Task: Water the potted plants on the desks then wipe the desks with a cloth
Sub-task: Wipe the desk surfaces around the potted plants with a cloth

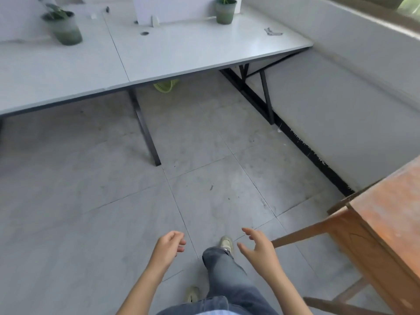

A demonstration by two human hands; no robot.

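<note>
Two white desks (186,53) stand side by side across the top of the view. A potted plant in a grey-green pot (66,29) sits on the left desk. A second potted plant (225,11) stands at the back of the right desk. My left hand (169,245) hangs low over the floor with loosely curled fingers and holds nothing. My right hand (258,245) is beside it, fingers spread and relaxed, also holding nothing. Both hands are far from the desks. No watering can or cloth is in view.
A brown wooden table (384,214) juts in at the right, close to my right hand. Black metal desk legs (145,133) reach down to the tiled floor. A yellow-green basket (166,85) lies under the right desk. A white wall (341,105) runs along the right.
</note>
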